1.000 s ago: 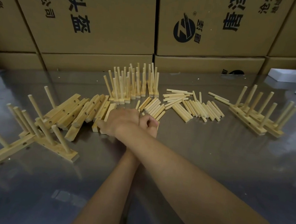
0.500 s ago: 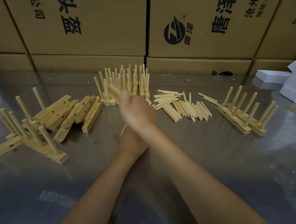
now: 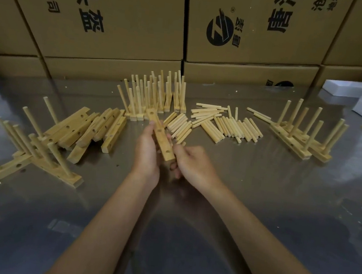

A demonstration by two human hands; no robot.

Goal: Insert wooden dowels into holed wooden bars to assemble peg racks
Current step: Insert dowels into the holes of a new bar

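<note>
On the worktop (image 3: pixel 257 210) lie loose bars (image 3: pixel 92 128) and dowels (image 3: pixel 221 125). A second ago our hands were crossed low; now our left hand (image 3: pixel 146 153) grips a fresh bar (image 3: pixel 160 135), lifted. Our right hand (image 3: pixel 193 162) curls at its near end; contents hidden. Pegging comes next.

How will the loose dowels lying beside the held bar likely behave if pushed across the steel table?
The loose dowels look round and smooth, so they would probably roll or scatter. The table is shiny, so they likely slide easily.
</note>
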